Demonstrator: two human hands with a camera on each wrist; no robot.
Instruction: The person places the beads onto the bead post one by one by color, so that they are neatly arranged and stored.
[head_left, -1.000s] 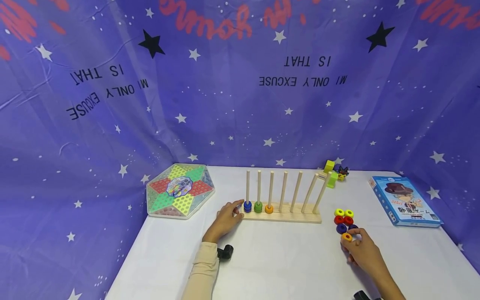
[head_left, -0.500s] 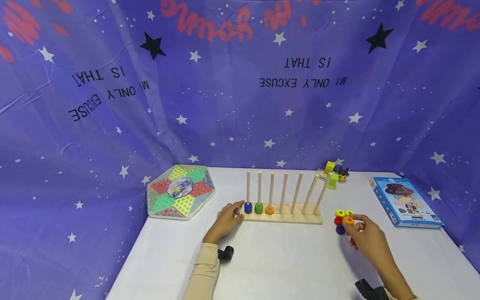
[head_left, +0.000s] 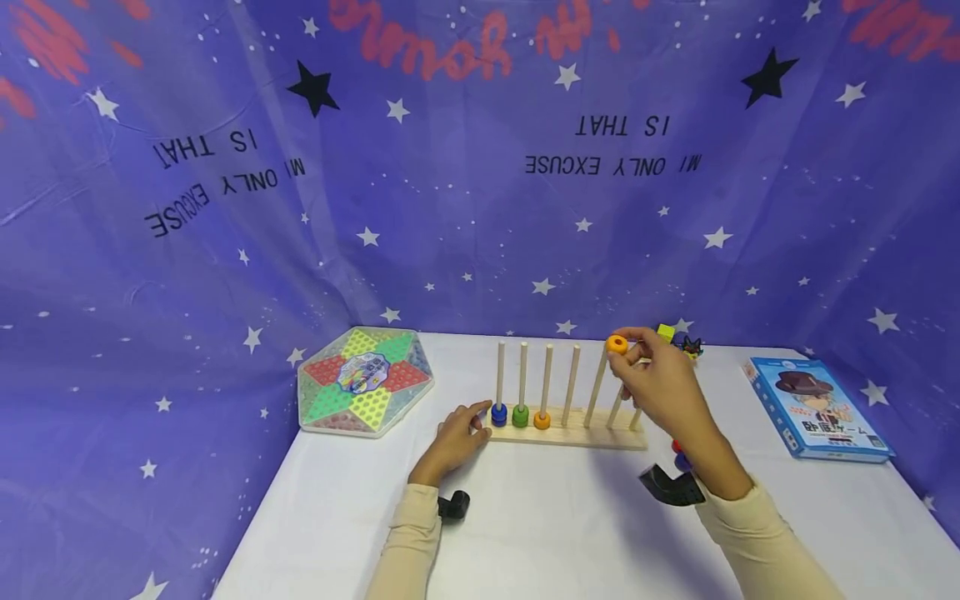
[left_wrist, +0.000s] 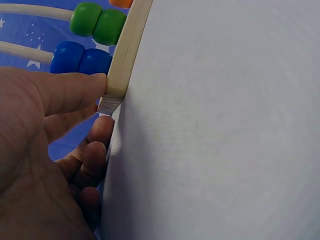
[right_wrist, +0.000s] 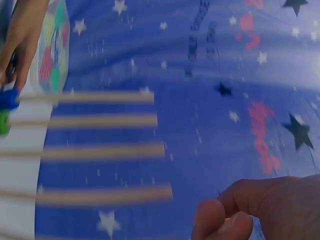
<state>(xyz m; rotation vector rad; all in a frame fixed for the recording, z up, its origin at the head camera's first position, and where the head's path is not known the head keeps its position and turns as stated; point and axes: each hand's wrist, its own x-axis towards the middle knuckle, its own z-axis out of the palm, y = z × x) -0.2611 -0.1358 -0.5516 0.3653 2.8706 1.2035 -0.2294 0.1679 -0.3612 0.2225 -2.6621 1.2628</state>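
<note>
At the wooden peg rack, the right hand pinches an orange ring by the fifth peg's top, counting from the left; the left hand grips the rack's left end, next to glossy, rounded blue rings. White surface spreads before the rack, its far edge behind, meeting a purple curtain with inverted lettering, "ONLY EXCUSE". Left of the rack lies a hexagonal Chinese checkers set; right, a blue game box.

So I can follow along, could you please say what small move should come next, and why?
Probably shift the glossy orange ring held by the right hand leftward above the slim pale wooden peg bearing one matching ring, since pegs further left bear two blue rings and two green rings.
</note>
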